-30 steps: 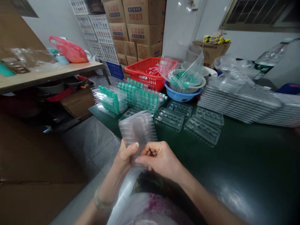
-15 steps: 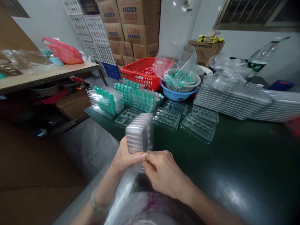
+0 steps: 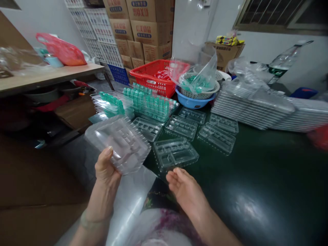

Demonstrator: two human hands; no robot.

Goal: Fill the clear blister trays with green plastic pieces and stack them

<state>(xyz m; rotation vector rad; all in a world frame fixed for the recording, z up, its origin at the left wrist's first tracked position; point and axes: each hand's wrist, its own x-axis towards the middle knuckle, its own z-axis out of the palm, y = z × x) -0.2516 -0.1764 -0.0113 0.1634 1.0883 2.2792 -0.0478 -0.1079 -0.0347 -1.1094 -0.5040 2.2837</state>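
Observation:
A stack of clear plastic trays [image 3: 120, 141] is gripped in my left hand [image 3: 107, 167], tilted, with the thumb pressed on its face. My right hand [image 3: 186, 189] has its fingers closed at the near edge of a single clear plastic tray [image 3: 176, 153]. That tray is over the near-left edge of the dark green table [image 3: 246, 177]; whether it rests fully flat I cannot tell. Behind it, several more trays [image 3: 181, 127] lie on the table, their molded compartments showing.
Clear trays with green pieces [image 3: 151, 104] stand at the back left. A red basket [image 3: 156, 77] and a blue basin [image 3: 196, 102] sit behind. Tall stacks of clear trays [image 3: 246, 106] line the right. A wooden table [image 3: 77, 72] stands to the left.
My left hand has swung left and turned the tray stack to show its face. My right hand has parted from the stack, and a single tray now lies in front of it.

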